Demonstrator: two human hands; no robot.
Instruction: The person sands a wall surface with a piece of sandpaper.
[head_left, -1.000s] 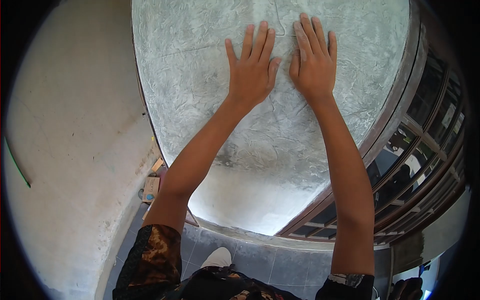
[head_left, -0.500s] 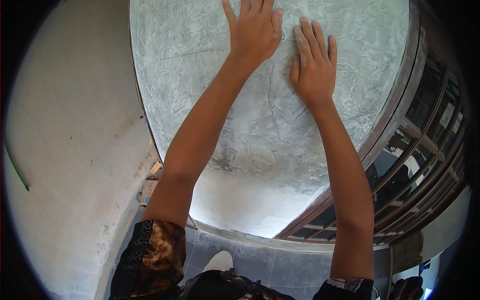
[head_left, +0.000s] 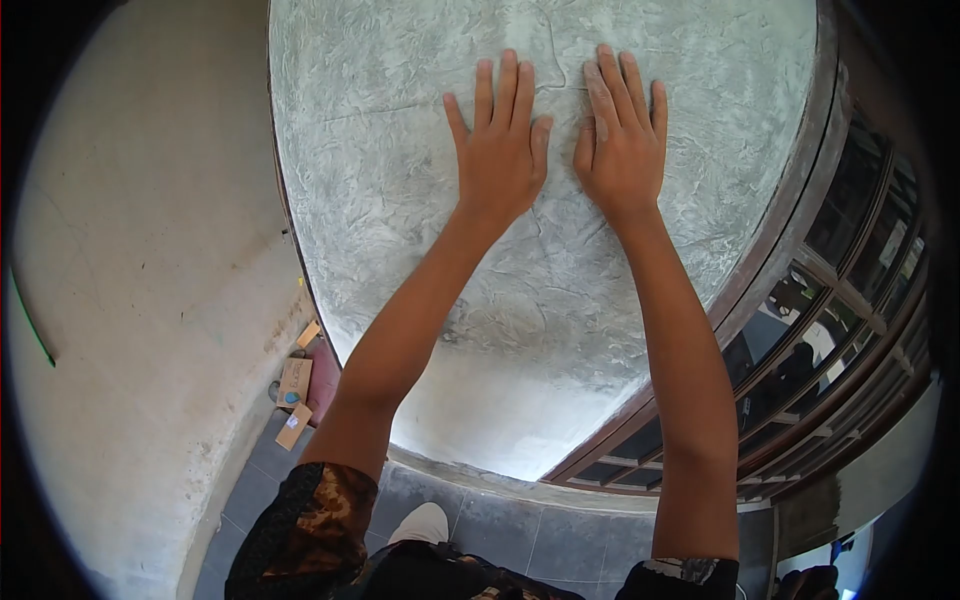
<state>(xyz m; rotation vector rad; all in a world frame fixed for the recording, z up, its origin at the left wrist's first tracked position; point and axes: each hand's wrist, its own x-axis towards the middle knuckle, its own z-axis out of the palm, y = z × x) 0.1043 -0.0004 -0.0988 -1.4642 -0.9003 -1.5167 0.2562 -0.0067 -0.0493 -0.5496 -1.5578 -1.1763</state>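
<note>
A grey-green wall panel (head_left: 400, 190) with a rough, swirled plaster texture fills the middle of the head view. Its lower part is smoother and paler. My left hand (head_left: 500, 155) lies palm-down against the panel, fingers stretched and slightly spread. Beside it to the right, my right hand (head_left: 622, 150) also rests flat on the surface, its fingers pointing up and pale dust on some of them. A small gap separates the two thumbs. Neither hand holds anything that I can see.
A wooden window frame (head_left: 770, 230) with glass panes borders the panel on the right. At left is a plain beige wall (head_left: 140, 250) with a green strip (head_left: 30, 318). Cardboard boxes (head_left: 293, 383) sit on the dark tiled floor (head_left: 500, 525), where one shoe (head_left: 425, 522) shows.
My left hand has moved down the panel, now about level with the right. The right hand has shifted only slightly. More of the boxes at lower left shows.
</note>
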